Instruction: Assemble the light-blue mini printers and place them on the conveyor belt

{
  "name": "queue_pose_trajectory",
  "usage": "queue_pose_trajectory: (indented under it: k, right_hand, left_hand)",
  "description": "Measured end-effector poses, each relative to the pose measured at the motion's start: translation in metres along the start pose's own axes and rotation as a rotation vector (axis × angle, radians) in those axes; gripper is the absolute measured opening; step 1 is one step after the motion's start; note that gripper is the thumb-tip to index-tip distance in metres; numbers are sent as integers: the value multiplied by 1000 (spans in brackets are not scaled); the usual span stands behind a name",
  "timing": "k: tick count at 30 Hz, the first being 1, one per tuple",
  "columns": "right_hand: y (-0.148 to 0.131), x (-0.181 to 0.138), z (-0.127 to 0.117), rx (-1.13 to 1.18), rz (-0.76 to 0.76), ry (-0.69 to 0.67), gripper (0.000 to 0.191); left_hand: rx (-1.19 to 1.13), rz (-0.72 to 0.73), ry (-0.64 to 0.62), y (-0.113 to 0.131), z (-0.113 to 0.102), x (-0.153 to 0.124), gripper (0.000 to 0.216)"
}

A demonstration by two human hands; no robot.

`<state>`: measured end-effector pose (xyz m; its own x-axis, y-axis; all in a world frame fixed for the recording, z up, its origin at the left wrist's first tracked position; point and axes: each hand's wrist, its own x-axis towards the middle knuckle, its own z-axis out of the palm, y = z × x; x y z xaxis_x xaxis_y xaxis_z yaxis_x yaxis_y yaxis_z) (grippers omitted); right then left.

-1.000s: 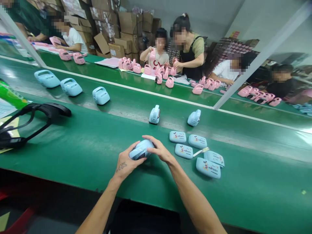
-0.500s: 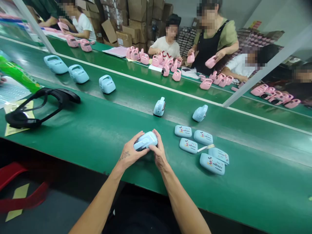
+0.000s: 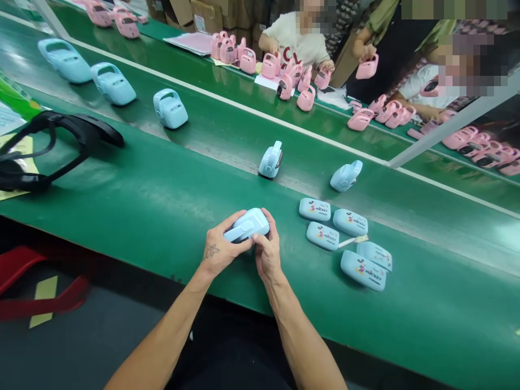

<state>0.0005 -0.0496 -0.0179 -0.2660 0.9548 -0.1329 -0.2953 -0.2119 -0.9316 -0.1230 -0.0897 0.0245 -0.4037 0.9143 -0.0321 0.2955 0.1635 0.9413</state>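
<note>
Above the green bench, both of my hands are closed around a light-blue plastic casing with a loop handle [image 3: 255,221]. My left hand [image 3: 219,246] grips its handle end, and the thumb lies along the near side. My right hand [image 3: 268,249] holds the opposite end, fingers over the far edge and thumb against the near side. The casing's underside is hidden. To the right lie several light-blue rounded panels [image 3: 323,236] with a cartoon mouse and "Mickey" print. A thin white strip with a pale tag [image 3: 359,239] lies among them.
Several similar blue casings [image 3: 170,108] stand along the belt [image 3: 219,146] beyond the bench. A black strapped headgear [image 3: 81,130] is at left. Across the belt, people handle pink casings [image 3: 247,60]. A white post [image 3: 442,135] rises at right; a red chair [image 3: 24,265] is lower left.
The view has tipped downward, so the far people are cut off more. Both hands still hold the blue casing, which has turned only slightly. Across the belt, a person's hand has shifted with a pink casing.
</note>
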Motion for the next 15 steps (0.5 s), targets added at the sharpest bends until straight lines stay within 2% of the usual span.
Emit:
queue_pose_trajectory:
  k: [2, 7, 9, 10, 11, 13, 15]
  right_hand:
    - [-8, 5, -7, -82, -45, -53, 75]
    - [-43, 34, -9, -585, -465, -244, 48]
    - [-47, 47, -3, -686, -511, -304, 42]
    - [-45, 54, -1, -673, -495, -266, 45]
    - [-40, 62, 1, -609, -458, -163, 53]
    - [-25, 79, 1, -360, -331, 94, 70]
    - [-11, 93, -2, -79, -211, 237, 80]
  left_hand:
    - [30, 0, 2, 1, -1, 1, 67]
    - [86, 59, -39, 2, -4, 8, 63]
    - [51, 111, -43, 0, -6, 14, 63]
    - [7, 144, -35, -4, -7, 18, 67]
    - [-45, 180, -2, -8, -7, 22, 73]
    - [-98, 218, 29, -19, -7, 31, 83]
    - [-94, 209, -4, -29, -5, 39, 91]
